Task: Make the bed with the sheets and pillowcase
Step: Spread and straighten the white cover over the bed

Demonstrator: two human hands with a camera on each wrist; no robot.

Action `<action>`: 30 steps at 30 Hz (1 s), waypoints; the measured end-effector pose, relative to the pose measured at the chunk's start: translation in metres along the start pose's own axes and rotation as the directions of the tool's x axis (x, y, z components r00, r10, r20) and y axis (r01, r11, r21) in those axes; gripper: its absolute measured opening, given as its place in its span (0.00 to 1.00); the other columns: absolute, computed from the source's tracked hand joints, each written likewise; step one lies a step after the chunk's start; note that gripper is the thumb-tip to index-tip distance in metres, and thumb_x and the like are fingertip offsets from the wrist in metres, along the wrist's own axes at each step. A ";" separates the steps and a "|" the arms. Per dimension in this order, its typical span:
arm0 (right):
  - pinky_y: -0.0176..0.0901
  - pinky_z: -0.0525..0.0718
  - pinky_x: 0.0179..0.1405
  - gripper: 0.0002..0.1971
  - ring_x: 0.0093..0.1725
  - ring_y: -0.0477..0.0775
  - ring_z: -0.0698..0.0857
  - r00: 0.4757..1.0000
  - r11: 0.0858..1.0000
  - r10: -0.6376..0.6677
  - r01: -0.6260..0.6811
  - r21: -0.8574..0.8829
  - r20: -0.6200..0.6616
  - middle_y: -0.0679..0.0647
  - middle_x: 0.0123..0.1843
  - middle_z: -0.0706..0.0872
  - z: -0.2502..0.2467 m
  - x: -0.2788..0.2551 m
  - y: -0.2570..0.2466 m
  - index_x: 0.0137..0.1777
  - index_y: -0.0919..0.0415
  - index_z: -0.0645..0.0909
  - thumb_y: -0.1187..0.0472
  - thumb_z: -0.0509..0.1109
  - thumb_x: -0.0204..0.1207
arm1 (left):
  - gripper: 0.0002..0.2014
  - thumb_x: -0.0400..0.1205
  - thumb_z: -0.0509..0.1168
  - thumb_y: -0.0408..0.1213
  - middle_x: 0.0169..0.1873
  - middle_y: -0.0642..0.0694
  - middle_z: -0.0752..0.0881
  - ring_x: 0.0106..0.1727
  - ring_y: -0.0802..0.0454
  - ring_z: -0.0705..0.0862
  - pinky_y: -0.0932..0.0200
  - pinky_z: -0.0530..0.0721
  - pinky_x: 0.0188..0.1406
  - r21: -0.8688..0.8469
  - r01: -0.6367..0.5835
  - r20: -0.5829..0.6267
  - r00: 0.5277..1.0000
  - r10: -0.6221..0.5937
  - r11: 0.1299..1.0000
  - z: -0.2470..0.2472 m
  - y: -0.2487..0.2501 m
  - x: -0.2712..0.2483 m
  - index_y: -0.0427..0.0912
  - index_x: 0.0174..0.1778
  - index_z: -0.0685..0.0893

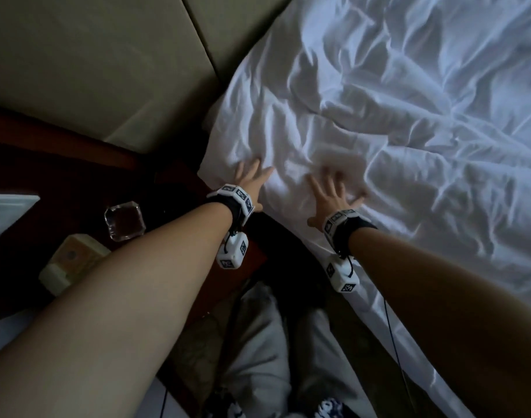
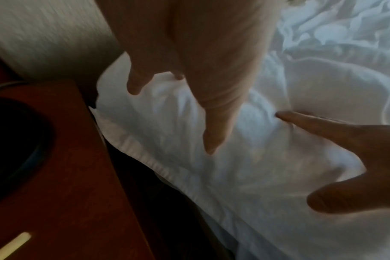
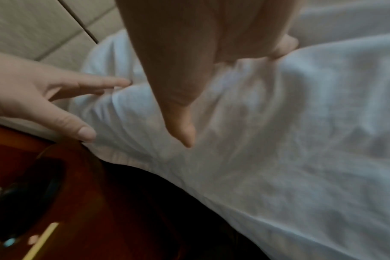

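A crumpled white sheet (image 1: 394, 122) covers the bed up to the padded headboard. At the near corner by the headboard, my left hand (image 1: 252, 179) lies flat on the cloth with fingers straight and spread. My right hand (image 1: 333, 188) presses the sheet just to its right, fingers splayed and blurred. The left wrist view has my left hand's fingers (image 2: 211, 123) pointing down onto the white corner (image 2: 167, 123), with the right hand's fingers (image 2: 323, 126) coming in from the right. In the right wrist view my right hand's fingers (image 3: 178, 109) touch the sheet (image 3: 278, 140). Neither hand holds cloth.
A dark red wooden nightstand (image 1: 62, 182) stands left of the bed with a glass ashtray (image 1: 124, 220) and a beige phone (image 1: 68, 263) on it. The beige padded headboard (image 1: 92, 55) runs behind. A dark gap (image 1: 276, 236) separates nightstand and mattress. My legs (image 1: 273, 342) are below.
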State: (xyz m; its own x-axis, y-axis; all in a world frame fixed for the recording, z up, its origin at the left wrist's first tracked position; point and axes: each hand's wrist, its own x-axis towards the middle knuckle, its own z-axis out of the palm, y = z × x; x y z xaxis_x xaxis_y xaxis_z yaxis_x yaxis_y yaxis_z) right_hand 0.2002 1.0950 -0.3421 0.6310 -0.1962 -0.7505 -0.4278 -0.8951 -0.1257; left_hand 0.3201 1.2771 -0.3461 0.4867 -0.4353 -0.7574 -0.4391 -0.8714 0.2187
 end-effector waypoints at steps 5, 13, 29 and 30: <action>0.97 0.41 0.58 0.66 0.82 0.64 0.27 0.998 0.999 0.047 -0.047 -0.004 0.046 0.50 0.83 0.24 0.014 0.054 0.005 0.81 0.35 0.28 0.42 0.82 0.60 | 0.56 0.69 0.79 0.47 0.84 0.47 0.39 0.84 0.37 0.37 0.28 0.57 0.78 0.190 -0.070 -0.023 0.997 0.075 0.979 0.006 -0.015 0.065 0.64 0.83 0.44; 0.89 0.55 0.66 0.28 0.85 0.57 0.43 0.997 0.992 0.073 -0.072 0.105 -0.013 0.42 0.86 0.44 -0.003 0.068 0.010 0.79 0.28 0.53 0.49 0.59 0.84 | 0.28 0.71 0.73 0.34 0.76 0.44 0.67 0.79 0.38 0.60 0.41 0.73 0.71 0.085 -0.166 -0.312 0.932 0.185 0.982 -0.017 -0.010 0.076 0.56 0.67 0.80; 0.51 0.80 0.52 0.14 0.55 0.72 0.83 0.955 0.908 0.160 -0.042 0.417 -0.251 0.67 0.57 0.85 -0.100 -0.016 0.021 0.64 0.49 0.80 0.57 0.59 0.82 | 0.34 0.69 0.76 0.41 0.73 0.45 0.67 0.76 0.39 0.62 0.29 0.72 0.66 0.179 -0.092 -0.212 0.969 0.130 0.979 -0.065 0.021 0.019 0.54 0.72 0.73; 0.51 0.80 0.54 0.15 0.56 0.72 0.83 0.943 0.889 0.176 -0.028 0.457 -0.284 0.67 0.57 0.84 -0.114 -0.025 0.026 0.65 0.49 0.80 0.58 0.59 0.82 | 0.32 0.72 0.74 0.41 0.75 0.44 0.67 0.77 0.38 0.62 0.32 0.71 0.69 0.153 -0.068 -0.235 0.966 0.103 0.986 -0.073 0.027 0.015 0.53 0.73 0.73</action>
State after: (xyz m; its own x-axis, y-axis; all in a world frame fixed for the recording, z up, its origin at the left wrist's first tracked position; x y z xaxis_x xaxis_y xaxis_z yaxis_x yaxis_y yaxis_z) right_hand 0.2466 1.0314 -0.2525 0.7034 -0.4561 -0.5451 -0.6938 -0.6071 -0.3873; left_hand 0.3711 1.2304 -0.3065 0.6029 -0.5638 -0.5646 -0.5814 -0.7950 0.1731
